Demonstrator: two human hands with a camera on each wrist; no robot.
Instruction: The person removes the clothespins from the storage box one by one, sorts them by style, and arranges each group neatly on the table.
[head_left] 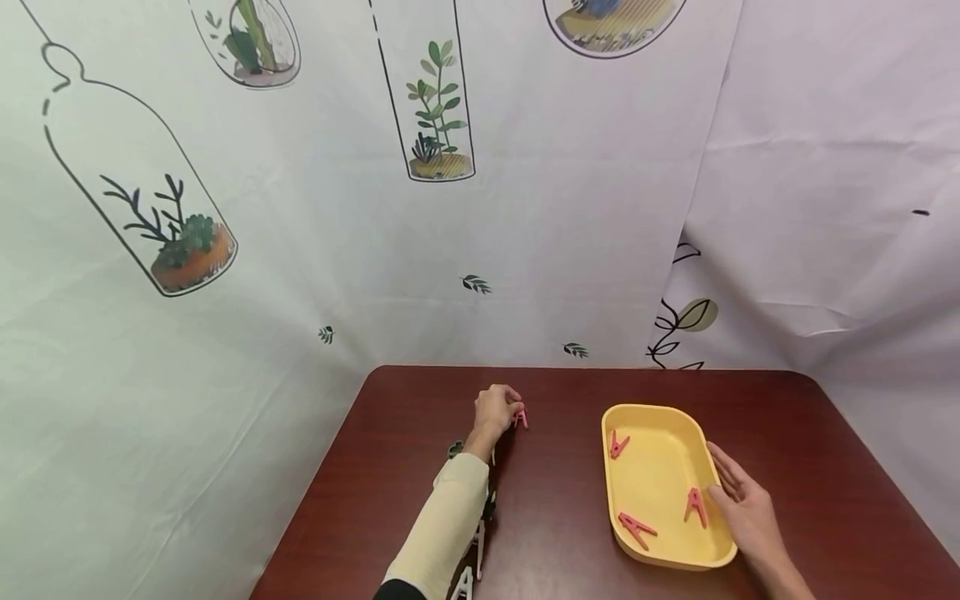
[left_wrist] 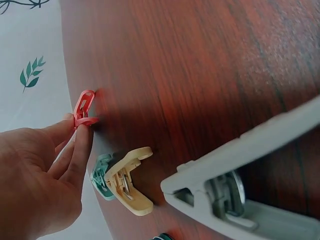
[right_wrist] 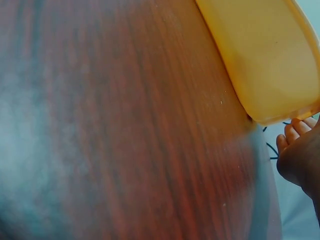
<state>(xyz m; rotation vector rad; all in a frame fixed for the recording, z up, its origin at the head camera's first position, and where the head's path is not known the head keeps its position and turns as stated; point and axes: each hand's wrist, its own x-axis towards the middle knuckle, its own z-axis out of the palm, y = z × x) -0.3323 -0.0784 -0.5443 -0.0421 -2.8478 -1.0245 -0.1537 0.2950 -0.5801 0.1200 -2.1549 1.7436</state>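
Note:
Near the table's far edge, my left hand (head_left: 495, 407) pinches a red clothespin (left_wrist: 84, 107) between thumb and fingers; its legs point away from the hand. Beside it in the left wrist view stand a teal clothespin (left_wrist: 101, 177), a cream clothespin (left_wrist: 131, 182) and, closest to the camera, a large white clothespin (left_wrist: 240, 155). My right hand (head_left: 750, 512) holds the right side of a yellow tray (head_left: 663, 467), thumb at the rim and fingers along the outer wall. Inside the tray lie three red clothespins (head_left: 696, 507), spaced apart.
The dark red wooden table (head_left: 555, 500) has rounded far corners. A row of clothespins, including a white one (head_left: 465, 583), runs toward me, partly hidden by my left sleeve (head_left: 442, 525). A white cloth printed with plants (head_left: 525, 250) hangs behind the table.

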